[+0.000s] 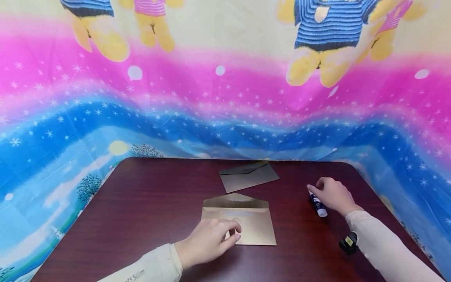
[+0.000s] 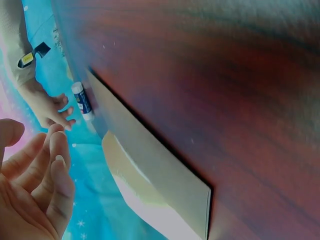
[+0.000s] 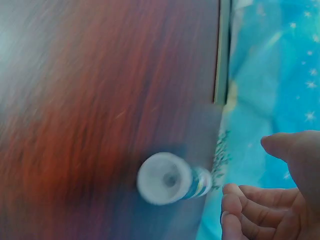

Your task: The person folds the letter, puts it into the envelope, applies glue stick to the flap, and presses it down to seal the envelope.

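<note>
An opened gold envelope (image 1: 258, 231) lies on the table with its flap (image 1: 236, 201) unfolded toward the far side. Above its lower left part is my left hand (image 1: 208, 239), fingers loosely bent and holding nothing. In the left wrist view there is space between those fingers and the envelope (image 2: 160, 165). To the right lies a glue stick (image 1: 318, 205) with a dark blue label and white ends. My right hand (image 1: 334, 194) is just beside and over it, thumb and fingers spread apart. The right wrist view shows the glue stick (image 3: 165, 178) free of the fingers.
A second gold envelope (image 1: 248, 181), its flap folded down, lies farther back near the far edge of the dark red table (image 1: 141, 203). A printed cloth (image 1: 225, 90) hangs behind and around the table. A small black device (image 1: 349, 243) is strapped to my right wrist.
</note>
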Demonstrator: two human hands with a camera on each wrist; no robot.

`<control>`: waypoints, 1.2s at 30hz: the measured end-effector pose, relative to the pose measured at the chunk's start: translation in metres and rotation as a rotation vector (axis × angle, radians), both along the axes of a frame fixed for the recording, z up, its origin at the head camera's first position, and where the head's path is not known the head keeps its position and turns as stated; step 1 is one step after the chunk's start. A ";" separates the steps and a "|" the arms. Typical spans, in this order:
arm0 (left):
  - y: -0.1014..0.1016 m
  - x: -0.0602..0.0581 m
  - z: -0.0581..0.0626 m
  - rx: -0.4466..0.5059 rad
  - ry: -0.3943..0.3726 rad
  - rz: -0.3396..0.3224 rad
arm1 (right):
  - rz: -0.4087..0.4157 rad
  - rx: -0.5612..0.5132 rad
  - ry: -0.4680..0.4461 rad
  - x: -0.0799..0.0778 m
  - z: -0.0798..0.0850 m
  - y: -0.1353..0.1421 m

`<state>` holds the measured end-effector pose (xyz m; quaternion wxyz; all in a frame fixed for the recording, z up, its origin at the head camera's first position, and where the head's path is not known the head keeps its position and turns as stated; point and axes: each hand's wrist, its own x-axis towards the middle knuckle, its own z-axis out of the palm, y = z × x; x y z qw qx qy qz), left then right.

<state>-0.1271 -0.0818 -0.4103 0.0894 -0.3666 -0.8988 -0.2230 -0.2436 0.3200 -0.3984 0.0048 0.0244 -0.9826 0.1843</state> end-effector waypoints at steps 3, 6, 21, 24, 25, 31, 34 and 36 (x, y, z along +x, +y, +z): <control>-0.003 -0.003 0.003 -0.008 0.009 0.024 | 0.018 0.004 0.040 0.003 0.004 -0.009; -0.007 -0.007 0.006 -0.009 0.003 0.057 | 0.040 0.014 0.083 0.007 0.006 -0.021; -0.033 -0.037 0.002 -0.032 -0.026 0.244 | 0.118 0.059 0.107 0.029 -0.001 -0.082; -0.038 -0.043 0.001 -0.038 -0.032 0.265 | 0.128 0.067 0.103 0.031 -0.005 -0.091; -0.039 -0.044 0.000 -0.038 -0.038 0.272 | 0.131 0.066 0.099 0.032 -0.007 -0.094; -0.048 -0.054 -0.004 -0.042 -0.083 0.305 | 0.175 0.028 0.068 0.034 -0.016 -0.106; -0.052 -0.059 -0.008 -0.040 -0.121 0.318 | 0.208 -0.004 0.039 0.033 -0.022 -0.108; -0.053 -0.062 -0.010 -0.041 -0.135 0.320 | 0.225 -0.023 0.019 0.032 -0.025 -0.109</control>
